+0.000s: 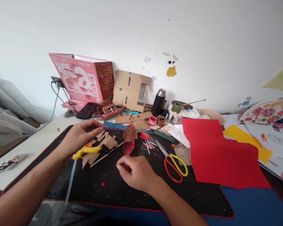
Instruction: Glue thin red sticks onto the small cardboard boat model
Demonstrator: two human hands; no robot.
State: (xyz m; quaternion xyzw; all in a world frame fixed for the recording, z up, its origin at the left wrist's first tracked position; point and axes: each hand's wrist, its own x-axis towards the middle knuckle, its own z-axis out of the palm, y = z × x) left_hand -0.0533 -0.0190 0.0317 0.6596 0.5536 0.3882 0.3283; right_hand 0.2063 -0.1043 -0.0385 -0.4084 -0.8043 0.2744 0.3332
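My left hand (pixel 83 131) is closed, thumb and index fingertip pressed together above the left side of the black mat. What it pinches, if anything, is too small to make out. Right below it lies a yellow glue gun (pixel 85 152) with a clear glue stick trailing from it. My right hand (pixel 138 171) is also closed in a pinch, just in front of a small brown boat model (pixel 130 135) with a red inside; any tiny thing in those fingers cannot be made out. Cardboard scraps (pixel 110 142) and a thin wooden stick (pixel 106 155) lie between the hands.
Scissors (pixel 172 160) with red and yellow handles lie right of my right hand. Beyond are red paper (pixel 224 153), a green cutter (pixel 166 137), paint jars (pixel 152 121) and a black flask (pixel 158 102). Another boat model (pixel 110 110) stands by a pink box (pixel 80 78).
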